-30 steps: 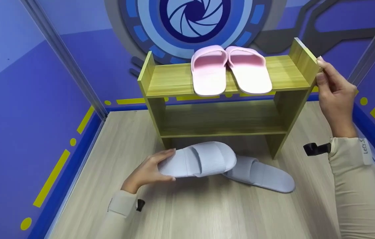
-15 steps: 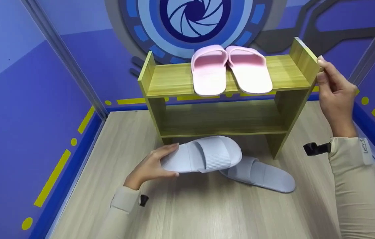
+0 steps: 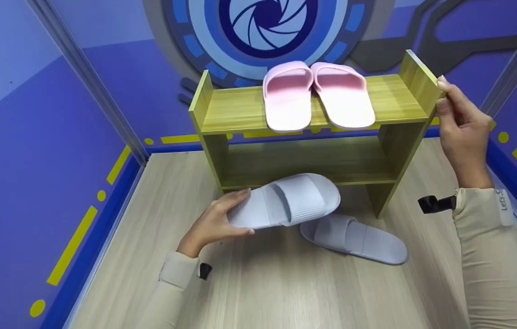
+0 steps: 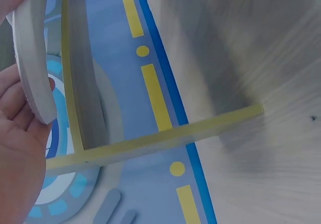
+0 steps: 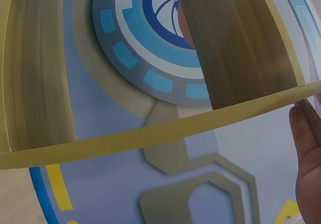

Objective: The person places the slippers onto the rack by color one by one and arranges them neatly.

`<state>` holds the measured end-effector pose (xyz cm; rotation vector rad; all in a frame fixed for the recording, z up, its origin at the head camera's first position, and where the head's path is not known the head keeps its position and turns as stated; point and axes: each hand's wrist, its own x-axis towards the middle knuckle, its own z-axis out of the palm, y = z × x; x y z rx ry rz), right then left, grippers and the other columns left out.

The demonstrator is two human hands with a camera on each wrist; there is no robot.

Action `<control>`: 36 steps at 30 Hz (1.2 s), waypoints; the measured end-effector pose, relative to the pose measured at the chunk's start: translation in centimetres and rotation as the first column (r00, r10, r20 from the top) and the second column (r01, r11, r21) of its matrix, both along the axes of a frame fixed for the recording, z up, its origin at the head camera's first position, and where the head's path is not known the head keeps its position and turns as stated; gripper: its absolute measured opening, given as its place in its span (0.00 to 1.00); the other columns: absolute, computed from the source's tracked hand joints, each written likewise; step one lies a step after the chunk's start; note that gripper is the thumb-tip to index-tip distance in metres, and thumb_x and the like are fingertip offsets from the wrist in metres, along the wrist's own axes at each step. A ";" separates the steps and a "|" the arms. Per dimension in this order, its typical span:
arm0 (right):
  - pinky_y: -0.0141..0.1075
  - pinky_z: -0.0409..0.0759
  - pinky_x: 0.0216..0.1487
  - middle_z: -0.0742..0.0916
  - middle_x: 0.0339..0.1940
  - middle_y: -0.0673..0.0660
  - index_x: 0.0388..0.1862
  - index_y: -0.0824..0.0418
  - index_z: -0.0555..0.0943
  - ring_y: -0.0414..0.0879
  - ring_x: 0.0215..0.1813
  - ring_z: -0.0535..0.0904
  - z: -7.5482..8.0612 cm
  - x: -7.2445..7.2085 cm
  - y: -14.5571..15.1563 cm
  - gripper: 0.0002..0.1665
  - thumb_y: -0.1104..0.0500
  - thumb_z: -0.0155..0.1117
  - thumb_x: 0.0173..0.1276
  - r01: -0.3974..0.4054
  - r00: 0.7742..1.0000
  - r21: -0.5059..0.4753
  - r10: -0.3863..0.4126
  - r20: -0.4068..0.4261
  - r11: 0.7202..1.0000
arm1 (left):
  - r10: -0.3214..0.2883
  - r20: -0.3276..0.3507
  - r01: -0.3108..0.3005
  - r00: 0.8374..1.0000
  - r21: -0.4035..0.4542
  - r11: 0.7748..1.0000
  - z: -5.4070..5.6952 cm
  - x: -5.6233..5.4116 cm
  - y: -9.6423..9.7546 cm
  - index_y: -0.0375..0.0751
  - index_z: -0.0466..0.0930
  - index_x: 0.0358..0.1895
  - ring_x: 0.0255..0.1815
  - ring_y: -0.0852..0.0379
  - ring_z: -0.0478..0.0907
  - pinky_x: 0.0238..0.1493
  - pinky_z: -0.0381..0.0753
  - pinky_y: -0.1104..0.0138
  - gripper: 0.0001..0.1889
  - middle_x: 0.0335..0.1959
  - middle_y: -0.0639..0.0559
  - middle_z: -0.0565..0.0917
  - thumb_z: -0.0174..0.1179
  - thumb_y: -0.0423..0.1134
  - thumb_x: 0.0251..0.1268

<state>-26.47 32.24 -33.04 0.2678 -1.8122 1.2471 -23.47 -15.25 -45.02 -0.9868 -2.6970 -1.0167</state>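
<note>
Wood-grain surface (image 3: 276, 294) beneath a rack (image 3: 308, 160).
Left hand (image 3: 215, 223) grips a ribbed slipper (image 3: 305, 198), heel partly hidden; right hand (image 3: 466, 132) pinches the rack's side.

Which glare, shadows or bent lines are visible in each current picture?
Head view: soles of the pink slippers washed nearly white, pale glare on the floor; left wrist view: a soft dark shadow on the floor; right wrist view: dim, edge of the rack looks bowed.

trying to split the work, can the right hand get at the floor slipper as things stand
Likely yes: though the right hand touches the rack, nothing seems to block its way down to the floor slipper.
</note>
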 end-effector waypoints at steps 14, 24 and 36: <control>0.21 0.77 0.52 0.82 0.61 0.57 0.59 0.61 0.80 0.37 0.57 0.81 0.3 0.3 -0.3 0.19 0.67 0.56 0.69 0.004 1.000 -0.034 -0.003 0.026 0.999 | 0.102 -0.108 -0.097 0.989 0.049 0.994 0.3 -0.4 1.6 0.38 0.72 0.66 0.65 0.46 0.72 0.62 0.76 0.55 0.45 0.66 0.44 0.75 0.77 0.53 0.41; 0.24 0.77 0.55 0.82 0.60 0.57 0.58 0.61 0.80 0.43 0.60 0.80 0.1 0.1 -0.1 0.19 0.67 0.56 0.70 -0.007 1.000 -0.013 0.007 0.005 1.000 | 0.197 -0.137 -0.183 0.971 0.112 0.977 0.1 -1.0 3.2 0.33 0.74 0.63 0.62 0.41 0.75 0.60 0.77 0.52 0.45 0.62 0.39 0.78 0.78 0.50 0.38; 0.23 0.78 0.54 0.82 0.60 0.58 0.59 0.61 0.80 0.41 0.59 0.81 0.2 0.2 -0.2 0.19 0.67 0.56 0.70 -0.008 1.000 -0.029 0.008 0.014 1.000 | 0.309 -0.169 -0.277 0.936 0.188 0.942 -0.3 -2.0 4.8 0.32 0.77 0.59 0.57 0.41 0.78 0.55 0.80 0.50 0.41 0.56 0.37 0.81 0.78 0.48 0.37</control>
